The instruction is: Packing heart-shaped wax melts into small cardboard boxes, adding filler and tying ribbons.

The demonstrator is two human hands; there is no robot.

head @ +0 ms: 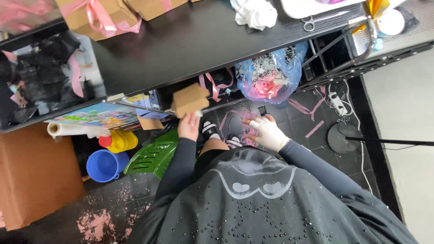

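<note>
as you look down from the head camera, your left hand holds a small brown cardboard box out in front of you, just below the edge of the black table and above the dark floor; the fingers are curled under its lower edge, grasping it, with the thumb side hidden. your right hand, in a white glove, hangs lower beside your knee, fingers loosely bent around what may be a strip of pink ribbon, though you cannot tell whether it is truly gripped. judged by its size and by the one-handed hold, the box is likely light and probably empty; its walls look thin and stiff enough to keep shape, yet they would dent under a hard pinch. take it by two opposite faces or cradle it from beneath, as shown, rather than by a flap. the cardboard surface is matt and should not slip. nearby lie a blue plastic bag of shredded paper, a green plastic piece, a blue bucket and similar ribboned boxes on the table.
</note>
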